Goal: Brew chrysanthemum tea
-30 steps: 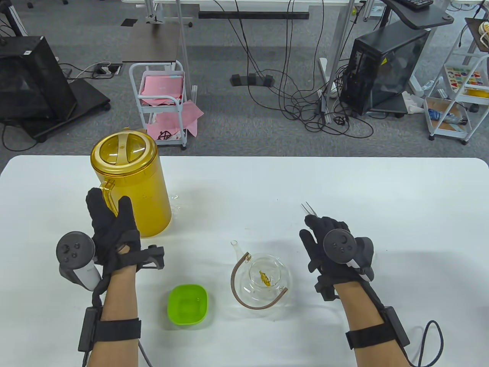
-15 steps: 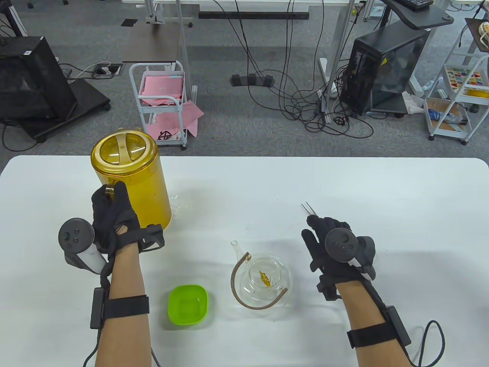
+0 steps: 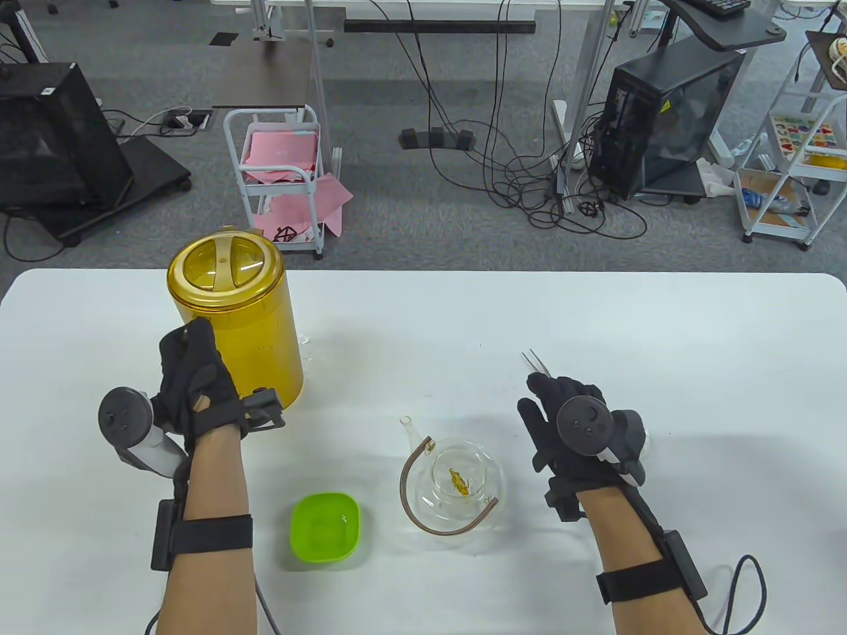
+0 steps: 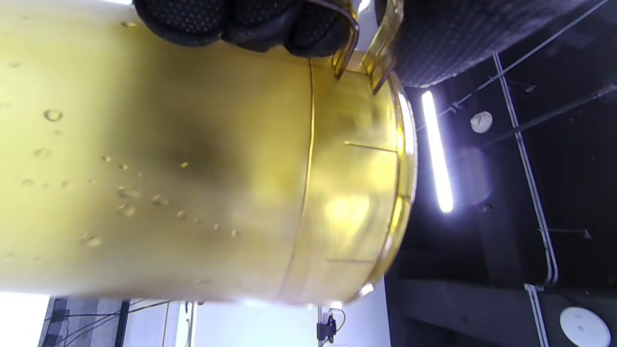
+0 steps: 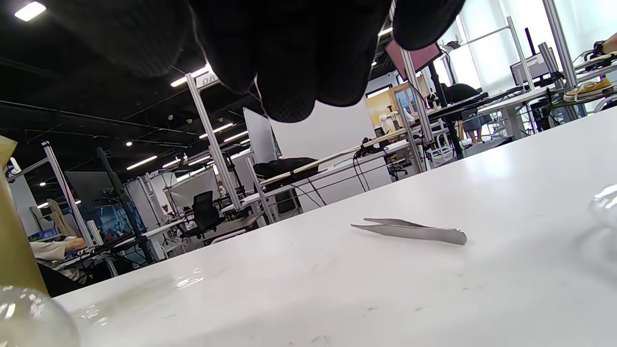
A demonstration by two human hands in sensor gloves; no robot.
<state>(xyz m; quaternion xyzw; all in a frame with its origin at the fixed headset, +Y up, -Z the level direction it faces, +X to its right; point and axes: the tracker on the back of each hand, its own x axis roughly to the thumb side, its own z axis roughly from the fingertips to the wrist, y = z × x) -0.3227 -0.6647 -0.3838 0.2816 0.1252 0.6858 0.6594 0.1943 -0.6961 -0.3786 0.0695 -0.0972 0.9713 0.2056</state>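
The left hand (image 3: pixel 192 377) is now gripping the handle of the jug (image 3: pixel 238 317), fingers (image 4: pixel 250 24) curled through it, where a second ago it was open and only reaching. The jug is sitting slightly further right than before, at the table's (image 3: pixel 595 317) far left, and is leaning a little, its long axis near upright, lid up. The green bowl (image 3: pixel 325 528) and glass teapot (image 3: pixel 453 483) are staying put near the front edge, the spout pointing away and left. The right hand (image 3: pixel 569 430) is hovering relaxed and empty, as before, over the tweezers (image 5: pixel 409 230), which are lying flat, tips pointing away.
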